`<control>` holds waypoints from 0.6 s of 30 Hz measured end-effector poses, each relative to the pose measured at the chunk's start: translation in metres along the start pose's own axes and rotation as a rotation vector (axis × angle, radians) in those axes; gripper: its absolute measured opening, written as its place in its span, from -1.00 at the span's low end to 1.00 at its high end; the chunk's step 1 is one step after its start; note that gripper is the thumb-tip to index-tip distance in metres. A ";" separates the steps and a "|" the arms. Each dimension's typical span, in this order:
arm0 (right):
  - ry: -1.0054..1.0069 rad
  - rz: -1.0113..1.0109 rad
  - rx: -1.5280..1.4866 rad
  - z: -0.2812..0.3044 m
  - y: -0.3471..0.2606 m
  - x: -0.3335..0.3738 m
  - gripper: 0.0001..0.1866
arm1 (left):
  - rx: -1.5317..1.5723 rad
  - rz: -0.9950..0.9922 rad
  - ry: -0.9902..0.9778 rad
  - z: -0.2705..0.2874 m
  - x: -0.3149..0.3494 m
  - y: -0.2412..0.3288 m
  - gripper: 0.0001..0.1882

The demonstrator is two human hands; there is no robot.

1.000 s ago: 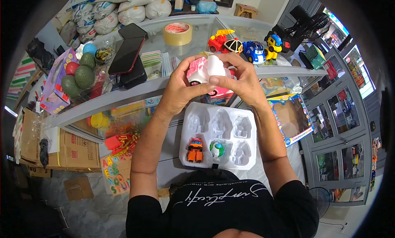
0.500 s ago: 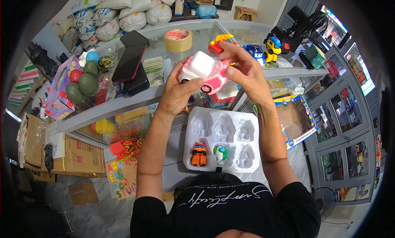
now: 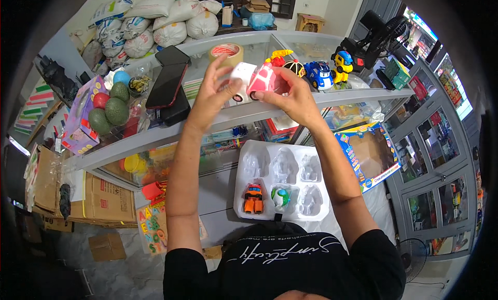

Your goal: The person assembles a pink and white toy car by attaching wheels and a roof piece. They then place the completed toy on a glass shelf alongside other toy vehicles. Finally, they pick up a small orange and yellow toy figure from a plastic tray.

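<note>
A pink and white toy car (image 3: 262, 81) is held over the front edge of the glass counter. My right hand (image 3: 296, 98) grips its pink end between thumb and fingers. Beside its white end is my left hand (image 3: 208, 95), fingers spread and slightly blurred, the thumb lying against the car. Just behind stand a red toy with a yellow ladder (image 3: 280, 55), a black toy with yellow trim (image 3: 294, 68), a blue toy car (image 3: 319, 76) and a yellow and blue toy (image 3: 342, 64). Below my hands, a white plastic tray (image 3: 282, 181) holds an orange toy truck (image 3: 253, 199) and a green and white toy (image 3: 280, 198).
Along the counter lie a tape roll (image 3: 234, 52), a dark phone (image 3: 165, 86) on a black case, and green and red round things (image 3: 116, 110) by a purple box (image 3: 78, 128). An opened blue box (image 3: 369, 153) leans at right. A black fan (image 3: 386, 35) stands behind.
Both hands have carried the toy car a little away from me and turned it. The left hand's fingers have spread from their wrap around its white end. The black toy is now uncovered.
</note>
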State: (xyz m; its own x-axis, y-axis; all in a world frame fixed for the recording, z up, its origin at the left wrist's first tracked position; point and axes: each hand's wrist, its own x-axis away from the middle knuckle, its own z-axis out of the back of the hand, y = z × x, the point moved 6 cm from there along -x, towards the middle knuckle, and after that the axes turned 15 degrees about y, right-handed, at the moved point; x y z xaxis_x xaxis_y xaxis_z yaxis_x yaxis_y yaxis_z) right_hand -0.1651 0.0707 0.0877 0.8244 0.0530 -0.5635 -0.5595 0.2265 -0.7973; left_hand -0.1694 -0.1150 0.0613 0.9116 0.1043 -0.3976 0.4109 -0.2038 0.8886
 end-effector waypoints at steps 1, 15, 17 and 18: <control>0.001 -0.011 0.016 -0.002 0.006 -0.002 -0.39 | -0.061 -0.002 -0.003 0.005 -0.005 0.004 -0.31; -0.059 0.118 0.179 -0.010 0.034 -0.002 -0.28 | -0.484 -0.035 -0.149 0.007 -0.017 -0.011 -0.56; -0.075 0.163 0.222 -0.010 0.030 -0.002 -0.29 | -0.480 0.009 -0.154 0.004 -0.014 -0.006 -0.57; -0.082 0.174 0.206 -0.010 0.031 -0.001 -0.30 | -0.485 -0.011 -0.143 0.005 -0.014 -0.011 -0.57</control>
State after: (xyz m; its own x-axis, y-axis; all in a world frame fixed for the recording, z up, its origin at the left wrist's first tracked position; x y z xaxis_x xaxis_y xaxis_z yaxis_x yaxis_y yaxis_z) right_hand -0.1843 0.0677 0.0614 0.7264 0.1845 -0.6620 -0.6709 0.3993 -0.6249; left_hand -0.1871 -0.1187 0.0562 0.9136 -0.0371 -0.4048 0.3987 0.2758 0.8746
